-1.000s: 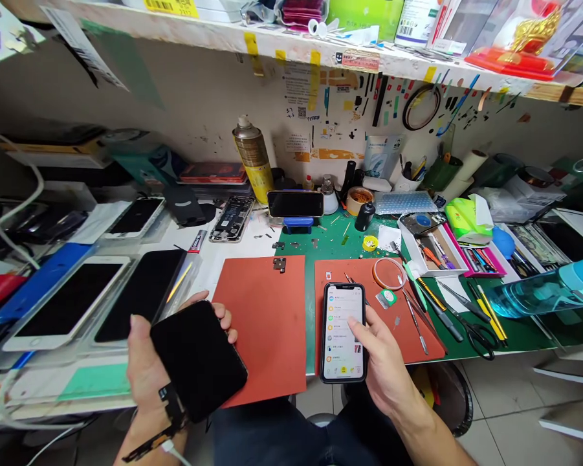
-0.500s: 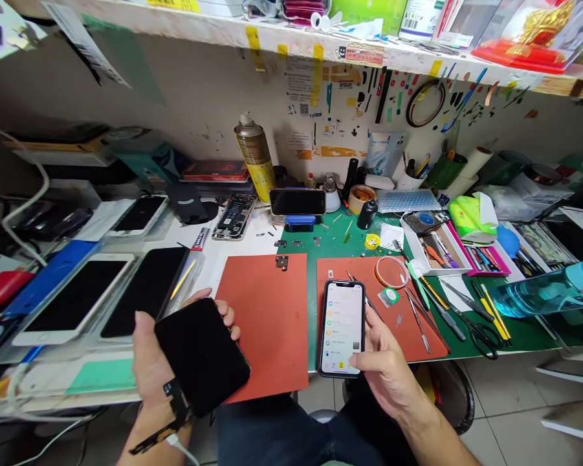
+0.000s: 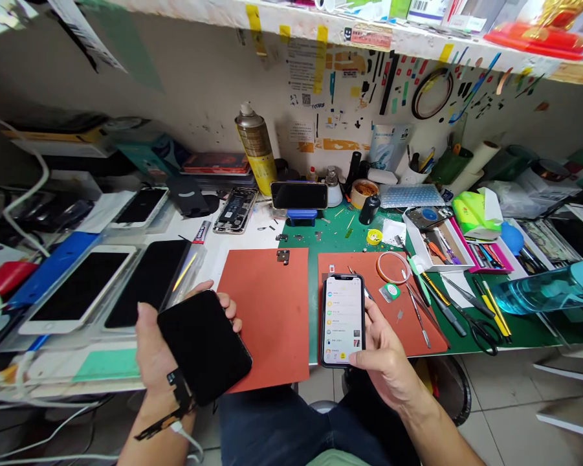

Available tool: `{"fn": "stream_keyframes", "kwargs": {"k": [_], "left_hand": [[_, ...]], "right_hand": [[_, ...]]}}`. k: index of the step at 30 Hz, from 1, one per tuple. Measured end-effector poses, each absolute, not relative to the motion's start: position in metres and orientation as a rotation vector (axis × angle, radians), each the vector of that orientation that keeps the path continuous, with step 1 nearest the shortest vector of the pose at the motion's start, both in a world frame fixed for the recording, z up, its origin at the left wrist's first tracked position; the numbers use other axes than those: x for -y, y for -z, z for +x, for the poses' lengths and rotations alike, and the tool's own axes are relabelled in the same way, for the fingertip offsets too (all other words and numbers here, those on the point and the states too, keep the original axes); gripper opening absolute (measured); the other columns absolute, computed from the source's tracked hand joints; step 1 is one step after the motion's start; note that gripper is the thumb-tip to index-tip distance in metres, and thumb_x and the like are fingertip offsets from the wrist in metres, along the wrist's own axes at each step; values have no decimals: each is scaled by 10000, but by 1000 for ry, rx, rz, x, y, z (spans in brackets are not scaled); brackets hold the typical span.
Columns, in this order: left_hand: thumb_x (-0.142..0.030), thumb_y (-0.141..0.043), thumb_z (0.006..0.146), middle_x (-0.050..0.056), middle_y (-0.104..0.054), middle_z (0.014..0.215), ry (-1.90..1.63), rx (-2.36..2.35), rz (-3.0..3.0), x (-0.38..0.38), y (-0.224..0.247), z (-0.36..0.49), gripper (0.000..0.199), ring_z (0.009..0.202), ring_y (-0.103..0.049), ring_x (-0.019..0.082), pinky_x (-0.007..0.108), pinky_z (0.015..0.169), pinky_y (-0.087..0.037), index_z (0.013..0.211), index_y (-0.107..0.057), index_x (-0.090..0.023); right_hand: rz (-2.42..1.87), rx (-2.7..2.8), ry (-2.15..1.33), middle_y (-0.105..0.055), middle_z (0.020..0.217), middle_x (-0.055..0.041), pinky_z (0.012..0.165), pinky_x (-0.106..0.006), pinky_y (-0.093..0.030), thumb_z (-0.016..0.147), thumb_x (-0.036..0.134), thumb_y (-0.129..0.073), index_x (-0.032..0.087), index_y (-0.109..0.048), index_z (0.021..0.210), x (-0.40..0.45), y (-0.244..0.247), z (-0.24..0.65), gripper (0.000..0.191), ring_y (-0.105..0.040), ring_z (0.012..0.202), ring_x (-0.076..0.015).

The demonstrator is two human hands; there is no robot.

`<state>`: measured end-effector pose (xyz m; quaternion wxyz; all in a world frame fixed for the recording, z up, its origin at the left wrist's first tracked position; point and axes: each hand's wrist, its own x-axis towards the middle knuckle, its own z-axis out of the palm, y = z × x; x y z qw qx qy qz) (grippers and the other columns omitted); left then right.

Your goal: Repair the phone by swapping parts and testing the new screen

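My left hand (image 3: 151, 346) is wrapped round a smartphone with a dark screen (image 3: 206, 346); the thumb lies along one edge and fingertips show past the other. A flex cable (image 3: 177, 395) hangs out of its lower end, beside a white plug-in cable (image 3: 187, 432). In my right hand (image 3: 385, 349) is a lit smartphone (image 3: 343, 320) showing a list with small icons. My right thumb rests at the screen's lower right corner. Under and behind the phones lie two orange mats (image 3: 272, 317) on a green bench surface.
Tweezers and picks (image 3: 420, 317), scissors (image 3: 483, 333) and a blue bottle (image 3: 543, 291) lie on the right. Phone screens (image 3: 80, 288) sit in trays on the left. A yellow spray can (image 3: 257, 149) and a propped phone (image 3: 299, 195) stand behind, below a low shelf (image 3: 301, 39).
The list on the lit phone has shifted, with another row showing at the bottom. The view has tipped slightly downward. Both hands keep their hold on the phones.
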<state>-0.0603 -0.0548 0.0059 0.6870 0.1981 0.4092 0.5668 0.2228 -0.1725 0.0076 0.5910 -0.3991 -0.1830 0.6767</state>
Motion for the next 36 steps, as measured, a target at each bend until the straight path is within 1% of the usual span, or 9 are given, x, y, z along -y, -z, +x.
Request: {"fn": "stream_keyframes", "kwargs": {"k": [3, 6, 9, 13, 17, 22, 26, 32, 36], "left_hand": [[-812, -719, 755, 89, -662, 921, -1274, -905, 458, 56, -6, -61, 709, 775, -624, 242, 378, 590, -620, 1150, -764, -225], [-806, -670, 803, 96, -669, 922, -1278, -905, 451, 56, -6, -61, 692, 771, -629, 245, 387, 585, -623, 1152, -761, -215], [-804, -632, 836, 102, -672, 915, -1279, -905, 443, 56, -6, -61, 691, 759, -633, 247, 392, 578, -622, 1156, -758, -205], [-805, -627, 839, 101, -669, 915, -1278, -905, 449, 55, -7, -61, 698, 750, -632, 246, 393, 572, -618, 1153, -758, -195], [-795, -625, 849, 104, -668, 924, -1293, -910, 461, 56, -7, -60, 690, 769, -629, 245, 386, 576, -618, 1157, -759, -192], [-804, -582, 869, 105, -669, 917, -1298, -932, 455, 56, -8, -59, 693, 756, -632, 244, 385, 564, -618, 1152, -760, -197], [-798, -595, 865, 106, -661, 914, -1288, -905, 445, 56, -7, -60, 685, 766, -631, 247, 385, 573, -619, 1155, -760, -200], [-807, -677, 796, 93, -655, 912, -1267, -897, 436, 55, -6, -61, 690, 766, -626, 245, 384, 583, -619, 1140, -767, -216], [-804, -729, 752, 89, -653, 909, -1273, -907, 449, 55, -7, -61, 703, 772, -618, 239, 376, 590, -618, 1129, -771, -212]], "right_hand": [[-930, 431, -1583, -635, 1497, -48, 991, -417, -563, 620, 21, -807, 340, -465, 1530, 174, -5, 223, 1023, -623, 1334, -324], [-927, 431, -1582, -610, 1532, -55, 1028, -435, -555, 616, 22, -843, 358, -397, 1579, 176, -2, 223, 1113, -587, 1393, -327], [-920, 434, -1594, -600, 1548, -63, 1025, -437, -562, 621, 17, -858, 368, -356, 1599, 177, -2, 223, 1154, -601, 1385, -322], [-939, 430, -1588, -599, 1556, -48, 1029, -426, -568, 607, -8, -870, 395, -362, 1592, 178, 1, 222, 1180, -638, 1338, -292], [-939, 450, -1588, -623, 1529, -54, 1037, -445, -565, 609, 2, -883, 401, -364, 1602, 179, 4, 223, 1189, -666, 1289, -293], [-936, 445, -1586, -576, 1583, -56, 1068, -460, -557, 605, 0, -884, 409, -332, 1619, 179, 4, 222, 1226, -603, 1392, -312], [-939, 447, -1580, -579, 1579, -55, 1100, -468, -538, 606, -1, -879, 408, -324, 1623, 180, 4, 222, 1229, -609, 1387, -303], [-955, 455, -1578, -581, 1574, -49, 1149, -501, -503, 602, -1, -869, 400, -345, 1612, 179, 2, 223, 1207, -539, 1466, -315], [-949, 463, -1576, -580, 1576, -49, 1153, -493, -498, 602, 1, -866, 394, -356, 1601, 178, 0, 223, 1189, -525, 1478, -313]]}}
